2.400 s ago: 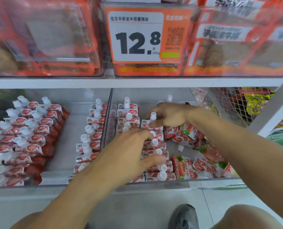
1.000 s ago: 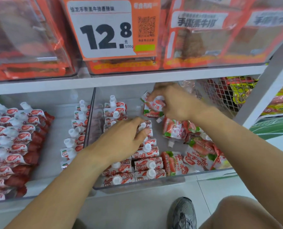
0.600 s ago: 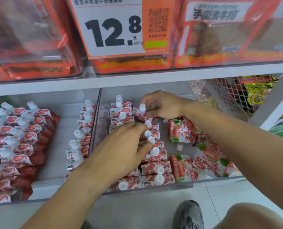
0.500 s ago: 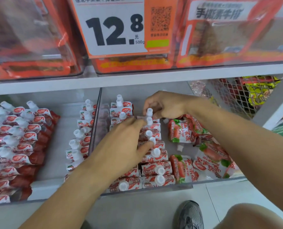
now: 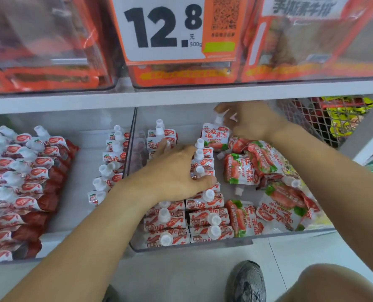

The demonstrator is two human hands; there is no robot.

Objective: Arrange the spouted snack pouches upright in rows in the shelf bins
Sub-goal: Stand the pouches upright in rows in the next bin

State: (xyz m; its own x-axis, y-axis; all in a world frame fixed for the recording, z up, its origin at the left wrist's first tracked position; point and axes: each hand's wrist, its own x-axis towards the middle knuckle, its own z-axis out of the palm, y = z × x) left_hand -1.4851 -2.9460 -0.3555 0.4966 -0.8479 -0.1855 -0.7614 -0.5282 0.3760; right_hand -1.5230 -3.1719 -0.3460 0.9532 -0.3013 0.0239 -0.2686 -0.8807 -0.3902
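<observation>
Your right hand pinches an upright pouch at its spout; your left hand rests flat-fingered on the rows in the clear bin under the white shelf.

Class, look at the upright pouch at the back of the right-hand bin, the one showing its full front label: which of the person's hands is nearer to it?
Right. The right hand pinches the upright pouch at its spout; the left hand rests on the row in front of it.

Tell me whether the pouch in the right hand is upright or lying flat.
Upright. The right hand pinches the pouch near its white cap, cap pointing up and printed front facing the camera, at the back of the clear bin.
</observation>
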